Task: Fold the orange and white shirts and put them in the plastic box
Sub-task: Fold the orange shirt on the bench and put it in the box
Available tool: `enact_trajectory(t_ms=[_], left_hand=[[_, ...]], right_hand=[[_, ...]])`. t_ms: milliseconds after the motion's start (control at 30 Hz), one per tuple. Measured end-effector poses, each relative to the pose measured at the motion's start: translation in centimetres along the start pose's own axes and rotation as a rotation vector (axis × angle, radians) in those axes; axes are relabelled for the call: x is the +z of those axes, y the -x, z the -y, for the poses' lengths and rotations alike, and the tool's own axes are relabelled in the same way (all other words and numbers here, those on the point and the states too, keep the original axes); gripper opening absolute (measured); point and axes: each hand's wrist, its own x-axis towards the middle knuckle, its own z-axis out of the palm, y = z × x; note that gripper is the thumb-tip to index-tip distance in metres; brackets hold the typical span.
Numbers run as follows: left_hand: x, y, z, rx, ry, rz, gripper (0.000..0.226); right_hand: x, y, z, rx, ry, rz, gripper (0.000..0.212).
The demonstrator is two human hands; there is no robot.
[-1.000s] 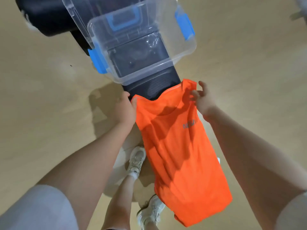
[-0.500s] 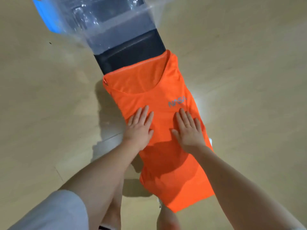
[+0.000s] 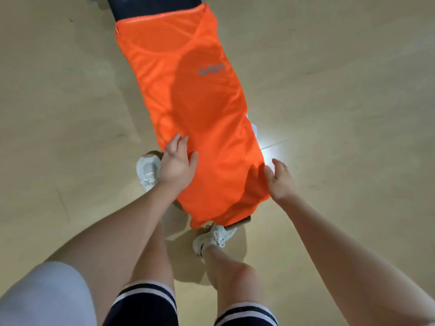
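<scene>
The orange shirt [image 3: 195, 109] lies spread flat, front up, along a narrow dark bench [image 3: 153, 5], with its collar at the far end and its hem hanging over the near end. My left hand [image 3: 176, 164] rests palm down on the shirt's lower left edge with fingers relaxed. At the lower right edge, my right hand [image 3: 280, 182] touches the cloth with its thumb and loose fingers. A small piece of white fabric [image 3: 254, 128] peeks out from under the shirt's right side. The plastic box is out of view.
Light wooden floor [image 3: 341, 90] lies on all sides of the bench. My feet in white sneakers [image 3: 148, 170] [image 3: 214, 238] stand at the bench's near end, partly under the shirt's hem.
The shirt went from being held up by its shoulders to lying flat on the bench. Both hands slid from its middle down toward the hem. My view tilted down and the box left the frame.
</scene>
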Motion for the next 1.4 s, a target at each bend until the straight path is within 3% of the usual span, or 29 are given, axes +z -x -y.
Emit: enact_trajectory(t_ms=[233,367,500,600,733,833,1033,1233,1400], left_hand=[[4.8,7.0,3.7,-0.485,0.484,-0.157,0.035],[8.1,8.2,5.6,-0.803,0.805,-0.012,0.041],[10.9,8.4,6.6,-0.953,1.155,-0.005,0.046],[12.4,8.8,6.9,-0.979,1.246,0.015,0.051],[12.8,10.9,7.3,-1.02,1.131,0.049,0.055],[12.1,13.1,7.3,-0.979,1.007,0.123,0.051],[10.8,16.9,6.6,-0.953,0.924,0.329,0.044],[9.7,20.9,0.7,-1.089,1.332,0.602,0.068],[8.6,20.5,-4.0,-1.026,2.019,0.494,0.079]], right_hand=[[4.8,2.4,-4.9,0.221,-0.387,0.003,0.03],[6.7,1.7,-6.8,0.214,-0.584,-0.077,0.035],[7.1,0.8,-9.6,0.143,-0.666,-0.126,0.011],[6.5,1.0,-11.3,0.057,-0.659,-0.012,0.013],[6.8,2.5,-11.8,0.029,-0.563,0.223,0.017],[8.1,3.6,-11.8,0.057,-0.463,0.205,0.022],[8.7,8.0,-11.4,0.157,-0.595,0.066,0.005],[5.5,15.2,-7.7,0.183,-1.102,0.095,0.015],[2.5,17.9,-3.2,0.16,-1.382,0.173,0.022]])
